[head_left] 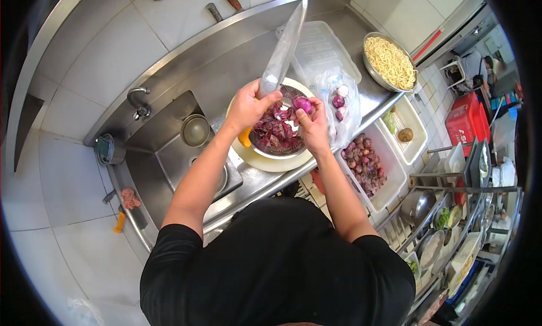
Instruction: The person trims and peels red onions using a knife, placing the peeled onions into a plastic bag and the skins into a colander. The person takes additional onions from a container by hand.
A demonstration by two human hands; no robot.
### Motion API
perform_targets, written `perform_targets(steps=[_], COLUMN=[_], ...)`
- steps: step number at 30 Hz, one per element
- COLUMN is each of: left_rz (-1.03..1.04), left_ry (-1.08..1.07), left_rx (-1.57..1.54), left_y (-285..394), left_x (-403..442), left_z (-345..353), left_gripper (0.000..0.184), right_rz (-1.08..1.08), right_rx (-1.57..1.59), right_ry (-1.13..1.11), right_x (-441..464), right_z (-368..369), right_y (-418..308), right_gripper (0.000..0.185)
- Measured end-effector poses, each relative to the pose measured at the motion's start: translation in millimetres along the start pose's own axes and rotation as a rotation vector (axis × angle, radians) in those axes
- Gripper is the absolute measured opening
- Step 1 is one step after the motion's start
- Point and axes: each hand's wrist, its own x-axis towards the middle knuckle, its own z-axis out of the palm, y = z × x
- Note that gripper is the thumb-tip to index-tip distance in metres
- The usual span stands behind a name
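Note:
My left hand (248, 108) is closed around a large kitchen knife (287, 46), its broad blade pointing up and away from me. In my right hand (315, 127), the fingers grip a small peeled red onion (303, 104). Both hands are over a metal colander (285, 156) full of purple onion skins (274, 135). Beneath the colander lies a round pale board (265, 164). A yellow object (244, 137), partly hidden, shows beside the colander under my left wrist. Just right of my right hand, a clear plastic bag (353, 114) bears several peeled onions (339, 101).
A white crate (398, 179) of unpeeled onions (367, 162) stands at the right, beside a white basket (420, 139). Noodles (389, 63) fill a steel bowl at the counter's far end. Left is a sink (164, 151) with bowls. Another person (474, 66) is at far right.

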Motion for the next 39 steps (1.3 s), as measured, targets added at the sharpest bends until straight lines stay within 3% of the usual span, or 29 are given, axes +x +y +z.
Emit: perform_targets(steps=[3,10,13,16,22,25,28,30,31,36,39], left_rz=[-0.052,0.064,0.087,0.060,0.055,0.020,-0.029,-0.072,-0.058,0.038,0.006], left_ry=[0.033,-0.101,-0.083,-0.113,-0.224,-0.234,-0.205,-0.174,-0.126,0.030,0.039], left_rx=[0.114,0.134,0.143,0.121,0.075,-0.010,-0.130,-0.248,-0.153,0.333,0.184], left_y=[1,-20,-26,-27,-27,-28,-40,-45,-41,-37,-41], left_x=[2,2,5,4,-6,-12,-16,-19,-19,-11,1], left_z=[-4,13,18,18,12,5,-2,-4,-4,-6,-1], left_gripper=[0.040,0.055,0.055,0.051,0.039,0.034,0.031,0.029,0.031,0.037,0.047], right_rz=[0.087,0.198,0.134,-0.111,-0.115,-0.265,-0.097,0.042,0.109,0.137,0.119], right_rx=[0.179,0.000,-0.191,-0.702,-0.838,-1.018,-0.911,-0.540,-0.353,-0.070,-0.051], right_ry=[-0.085,-0.312,-0.278,-0.256,-0.194,-0.177,-0.085,0.003,0.044,-0.188,-0.259], right_x=[-3,-8,-9,-6,-5,-4,2,5,6,5,3], right_z=[-3,4,13,14,24,22,12,3,-2,-10,-7], right_y=[-12,-31,-33,-33,-38,-40,-31,-28,-28,-46,-48], right_gripper=[0.051,0.061,0.062,0.061,0.058,0.061,0.059,0.056,0.055,0.065,0.069])
